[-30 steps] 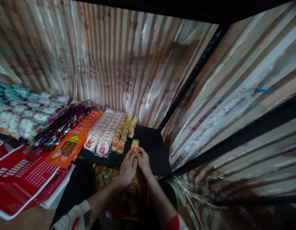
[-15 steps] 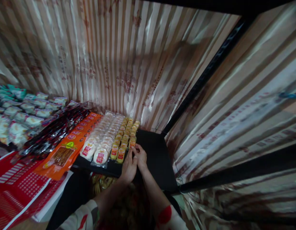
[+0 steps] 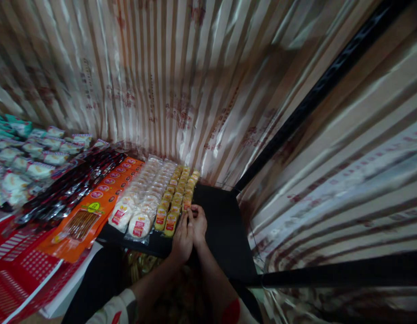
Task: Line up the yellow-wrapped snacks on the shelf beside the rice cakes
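Observation:
My left hand (image 3: 183,238) and my right hand (image 3: 199,225) meet at the near end of the right-hand row of small yellow snack packs (image 3: 178,196) with orange-red labels. The fingers of both hands are pressed together around the front pack (image 3: 187,203) of that row, which they partly cover. Just left of my hands, two longer rows of the same packs end in upright labelled fronts. Beside them stand two rows of round white cakes (image 3: 141,225) in clear wrappers with red labels. All of them rest on a black shelf (image 3: 222,229).
To the left lie an orange bag of brown sticks (image 3: 83,220), dark shiny packets (image 3: 76,184) and several white wrapped snacks (image 3: 39,168). A red basket (image 3: 22,265) stands at lower left. A black post (image 3: 296,112) and striped sheeting (image 3: 181,90) border the shelf.
The view has shifted slightly. My hands stay together at the front of the right-hand yellow row, with only a small movement of the fingers.

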`<state>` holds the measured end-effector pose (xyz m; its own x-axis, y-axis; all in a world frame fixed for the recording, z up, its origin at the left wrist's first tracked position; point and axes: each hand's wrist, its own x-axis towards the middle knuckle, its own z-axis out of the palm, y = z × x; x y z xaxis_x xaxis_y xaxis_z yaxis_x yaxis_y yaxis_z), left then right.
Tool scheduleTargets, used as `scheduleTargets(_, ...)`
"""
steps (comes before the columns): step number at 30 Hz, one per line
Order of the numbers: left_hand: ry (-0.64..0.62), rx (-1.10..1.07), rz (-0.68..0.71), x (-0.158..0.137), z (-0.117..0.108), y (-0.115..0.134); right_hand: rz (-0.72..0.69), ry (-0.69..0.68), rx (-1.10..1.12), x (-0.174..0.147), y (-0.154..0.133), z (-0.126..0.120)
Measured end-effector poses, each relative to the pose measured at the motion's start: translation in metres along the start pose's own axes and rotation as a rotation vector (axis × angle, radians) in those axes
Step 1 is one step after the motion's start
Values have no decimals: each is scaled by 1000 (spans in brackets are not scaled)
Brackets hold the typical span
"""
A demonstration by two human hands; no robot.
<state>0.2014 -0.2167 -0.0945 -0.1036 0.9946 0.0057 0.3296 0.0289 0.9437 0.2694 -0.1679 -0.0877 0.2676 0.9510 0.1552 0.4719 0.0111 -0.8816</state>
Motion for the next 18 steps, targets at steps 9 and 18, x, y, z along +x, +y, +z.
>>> scheduleTargets(9,17,53,57,-3,1,-2,-31,-10,-143,0,-4,2)
scheduleTargets(18,-10,126,297,-53,-25,6,-63,92,33,-29,-6,-13)
